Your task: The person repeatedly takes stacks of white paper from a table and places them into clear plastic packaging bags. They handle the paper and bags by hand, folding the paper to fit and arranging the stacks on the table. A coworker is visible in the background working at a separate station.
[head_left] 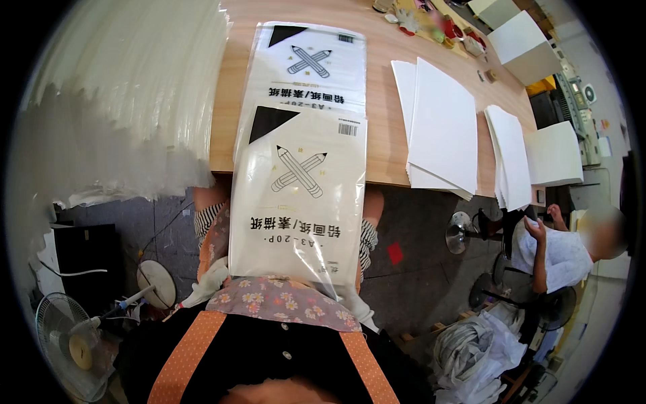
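At the far left a tall heap of clear plastic sleeves (128,87) overhangs the left end of the wooden table (387,60); what lies beneath it cannot be made out. Below it, on the floor, stands a small fan (70,337).

The left hand (205,286), in a white glove, sits at the lower left corner of a clear plastic bag of drawing paper (299,195). Its fingers are curled against that corner, though the bag's edge hides the actual grip. The bag holds a white pad whose cover shows two crossed pencils and a black triangle in one corner. Its long axis runs straight away from the person: the near end hangs over the person's flowered apron (279,303), and the far end crosses the table's near edge. A second bag of the same paper (309,64) lies flat on the table just beyond, partly covered by the first and aligned the same way.

The right hand (356,306), also gloved, is under the bag's lower right corner; whether its fingers are closed cannot be told.

Further right, loose stacks of white sheets (441,128) lie by the near edge, and a smaller stack (511,158) overhangs it. Another person (558,252) sits beyond the table's right end.
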